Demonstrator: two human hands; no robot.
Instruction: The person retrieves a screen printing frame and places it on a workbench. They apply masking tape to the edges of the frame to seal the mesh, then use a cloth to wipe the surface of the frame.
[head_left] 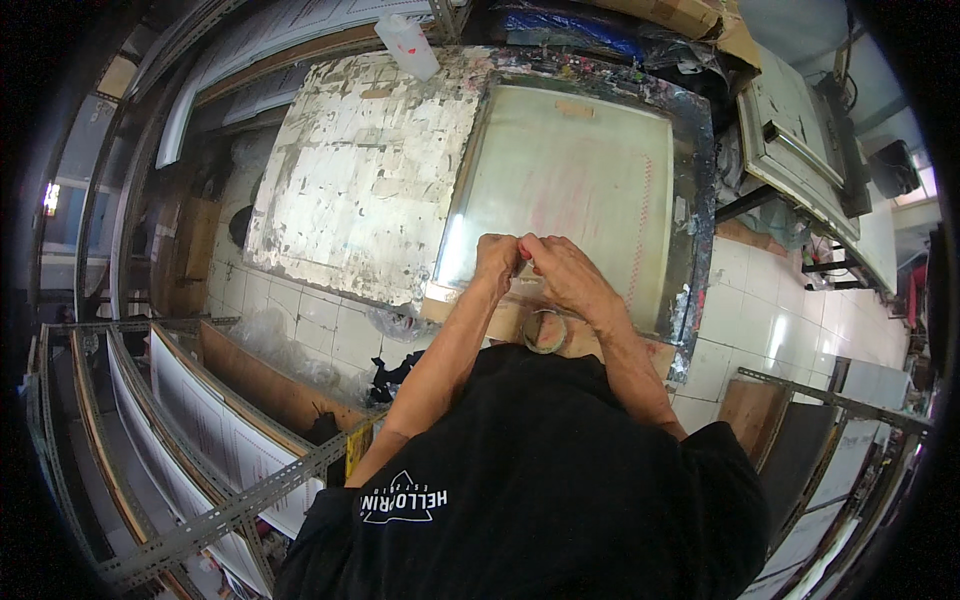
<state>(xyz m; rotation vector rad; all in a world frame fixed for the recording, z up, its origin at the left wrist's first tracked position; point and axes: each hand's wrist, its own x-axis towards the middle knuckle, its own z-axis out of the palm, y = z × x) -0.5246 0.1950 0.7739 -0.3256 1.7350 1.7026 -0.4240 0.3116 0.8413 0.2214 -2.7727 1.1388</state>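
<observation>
My left hand [495, 260] and my right hand [567, 268] meet over the near part of a framed screen [570, 160] with a pale greenish mesh. Both are closed, fingertips together. A small red thing [525, 250] shows between them at the right fingers; its kind is hidden by the grip. What the left fingers pinch cannot be made out. Just below the hands, close to my body, a roll of tape [546, 331] rests at the near edge. Faint pink smears mark the mesh, and a column of red marks runs down its right side.
A paint-stained white board [360, 170] lies left of the screen. At its far edge stands a translucent plastic container [408, 48]. Metal racks with stored frames [225, 420] flank me on the left, another rack [830, 400] on the right. A bench [800, 150] stands far right.
</observation>
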